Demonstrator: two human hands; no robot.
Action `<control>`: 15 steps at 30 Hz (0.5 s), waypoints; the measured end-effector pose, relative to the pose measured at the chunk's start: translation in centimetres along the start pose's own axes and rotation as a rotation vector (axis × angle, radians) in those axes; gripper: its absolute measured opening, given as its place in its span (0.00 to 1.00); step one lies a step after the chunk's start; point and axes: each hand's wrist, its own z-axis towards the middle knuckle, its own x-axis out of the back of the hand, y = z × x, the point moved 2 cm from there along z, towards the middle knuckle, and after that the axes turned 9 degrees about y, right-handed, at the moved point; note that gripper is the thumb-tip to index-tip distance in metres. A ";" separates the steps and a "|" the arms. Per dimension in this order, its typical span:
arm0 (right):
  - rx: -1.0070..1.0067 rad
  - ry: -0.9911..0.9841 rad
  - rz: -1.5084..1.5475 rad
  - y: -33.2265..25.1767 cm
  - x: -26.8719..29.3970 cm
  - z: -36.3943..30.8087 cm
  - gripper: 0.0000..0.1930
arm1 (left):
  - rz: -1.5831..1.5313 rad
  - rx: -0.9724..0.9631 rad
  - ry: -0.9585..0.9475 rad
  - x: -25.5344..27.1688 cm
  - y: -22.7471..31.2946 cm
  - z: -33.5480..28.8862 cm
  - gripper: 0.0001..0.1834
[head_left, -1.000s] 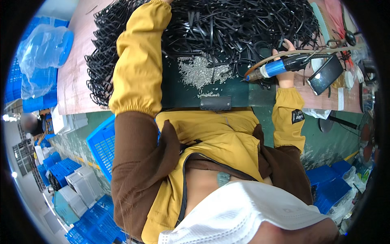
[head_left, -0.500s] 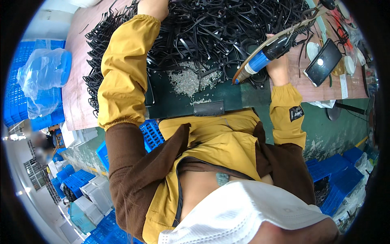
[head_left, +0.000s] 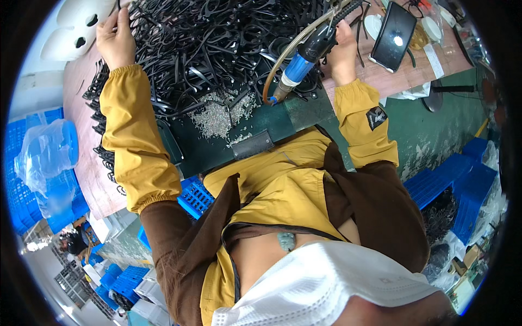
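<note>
At the upper left my left hand (head_left: 116, 43) is raised at the edge of a heap of black eyeglass frames (head_left: 206, 43). Its thumb and fingers pinch a thin black piece (head_left: 118, 5), mostly cut off by the picture's top. My right hand (head_left: 342, 54) is right of the heap, fingers curled, just beside a blue and black electric screwdriver (head_left: 300, 66). What those fingers hold, if anything, is hidden behind the tool. The screwdriver slants tip-down over a dark green mat (head_left: 198, 155). A pile of tiny silvery pieces (head_left: 215, 118) lies on the mat.
A dark phone (head_left: 394, 37) and a pale round lid (head_left: 373, 25) lie on the right of the pink tabletop (head_left: 81, 136). A white moulded tray (head_left: 70, 41) is at the far left. Blue crates (head_left: 35, 185) with clear plastic stand beyond the left edge.
The whole view has shifted and turned. My left hand, earlier partly cut off at the top, now shows farther left with a thin black piece. My right hand stays near the screwdriver.
</note>
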 end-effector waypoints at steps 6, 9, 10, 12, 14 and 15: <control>0.018 0.136 -0.038 -2.0 0.0 -0.6 0.17 | -0.608 0.174 0.234 2.3 -0.8 -3.2 0.09; 0.119 0.191 0.292 -3.6 0.8 -1.1 0.17 | -1.129 0.355 0.435 2.6 -0.3 -5.5 0.09; 0.091 0.245 0.386 -4.0 1.1 -1.5 0.19 | -1.318 0.470 0.488 2.5 -0.3 -6.4 0.09; 0.215 0.220 0.375 -5.6 1.7 -3.4 0.21 | -0.730 0.081 0.987 3.9 0.4 -7.6 0.08; 0.358 0.134 0.375 -7.2 1.6 -6.2 0.15 | -1.291 0.593 0.537 3.6 -0.5 -8.5 0.06; 0.414 0.026 0.382 -8.1 1.3 -7.7 0.15 | -1.383 0.478 0.707 4.4 -0.7 -9.0 0.06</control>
